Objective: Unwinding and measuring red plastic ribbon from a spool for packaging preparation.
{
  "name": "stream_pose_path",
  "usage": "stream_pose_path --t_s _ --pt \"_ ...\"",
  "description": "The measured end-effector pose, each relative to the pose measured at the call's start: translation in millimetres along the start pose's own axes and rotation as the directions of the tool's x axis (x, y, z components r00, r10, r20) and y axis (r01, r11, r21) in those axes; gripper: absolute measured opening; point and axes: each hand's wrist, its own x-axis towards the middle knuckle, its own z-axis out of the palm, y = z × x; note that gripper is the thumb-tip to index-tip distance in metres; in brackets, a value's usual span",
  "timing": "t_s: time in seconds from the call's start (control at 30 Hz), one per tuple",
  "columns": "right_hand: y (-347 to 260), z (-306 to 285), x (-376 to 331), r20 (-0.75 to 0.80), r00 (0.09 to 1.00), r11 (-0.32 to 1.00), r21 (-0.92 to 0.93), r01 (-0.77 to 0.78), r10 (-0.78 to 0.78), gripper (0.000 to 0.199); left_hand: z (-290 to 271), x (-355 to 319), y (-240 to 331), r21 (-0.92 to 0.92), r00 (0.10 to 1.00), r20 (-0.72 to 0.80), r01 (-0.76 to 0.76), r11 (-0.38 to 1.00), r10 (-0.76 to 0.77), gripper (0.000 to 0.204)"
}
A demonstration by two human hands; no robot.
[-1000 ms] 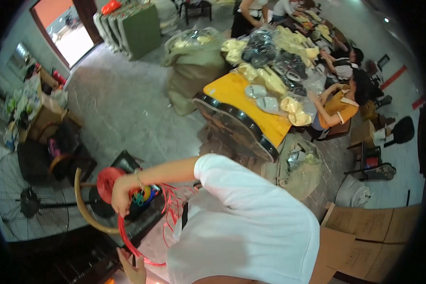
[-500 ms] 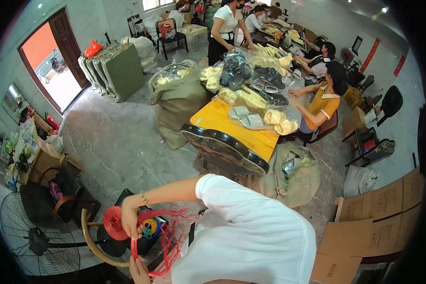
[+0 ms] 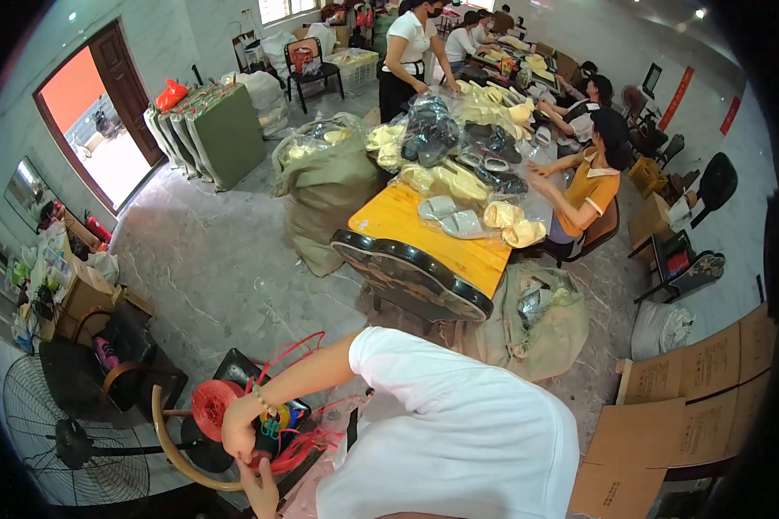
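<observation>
My right hand, with a beaded bracelet at the wrist, is closed on red plastic twine at the lower left. My left hand comes up from the lower edge just below it, its thumb and a finger at the same twine; the exact grip is partly hidden. A round red spool of twine sits beside my right hand. Loose red strands of twine lie in a tangle right of my hands, and one strand loops up past my forearm. Behind my wrist is a yellow and blue item with teal loops.
A curved wooden chair arm and a caged fan stand to the left. Ahead, a yellow table carries bagged slippers, with several co-workers around it. Sacks stand beside it; cardboard is at right.
My hands have come closer together. The red strands have dropped lower beside them, and a strand now arcs above my right forearm. The twine stretched between my hands is mostly hidden.
</observation>
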Motion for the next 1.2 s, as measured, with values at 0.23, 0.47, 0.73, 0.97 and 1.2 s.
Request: stream_pose_path --t_s 0.23,0.47,0.73,0.97,1.2 --pt "65 11 -26 0.044 0.987 0.864 0.491 0.111 -0.152 0.033 -2 -32 -34 -0.123 0.969 0.11 0.235 0.964 -0.222 0.033" --pt "80 22 -21 0.046 0.997 0.844 0.53 -0.084 0.07 0.031 6 -55 -67 0.205 0.919 0.195 0.302 0.931 -0.341 0.044" --pt "-3 -1 1 -0.007 0.998 0.998 -0.007 -0.056 0.056 0.034 -1 6 15 0.038 0.966 0.04 0.256 0.966 -0.257 0.04" --pt "83 17 -36 -0.002 1.0 0.878 0.479 0.023 -0.025 0.037 -13 -20 -7 0.101 0.914 0.108 0.382 0.918 -0.392 0.035" --pt "58 21 -25 -0.08 0.986 0.947 0.298 -0.117 0.147 0.033 -9 -34 -32 -0.072 0.795 0.34 0.554 0.829 -0.502 0.059"
